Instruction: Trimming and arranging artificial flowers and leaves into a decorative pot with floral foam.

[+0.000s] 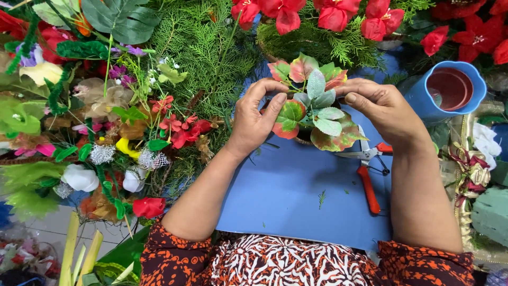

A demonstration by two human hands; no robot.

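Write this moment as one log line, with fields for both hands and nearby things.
left hand: holds leaf sprig | right hand: holds same sprig | nearby: red-handled pruners, blue cup

— Around the edges? Red flowers [330, 16] along the top, over green fern sprays [211, 47].
— And left?
— A crowded heap of mixed blooms [111, 116]: a yellow bud [126, 147], white roses [80, 178], a red rose [148, 207], silver mesh puffs [101, 154], a big dark leaf [121, 18] at top.
— On the blue board [286, 201]?
— Red-handled shears [368, 169], lying partly open, blades pointing left. A green sprig [321, 198] just beside, well apart from the handles.
— Right side?
— A blue cup [450, 90] with reddish inside. Below, a gold tray [465, 159] with white petals [486, 140] and ribbon bows [471, 172]; a green foam block [489, 214] near the corner.
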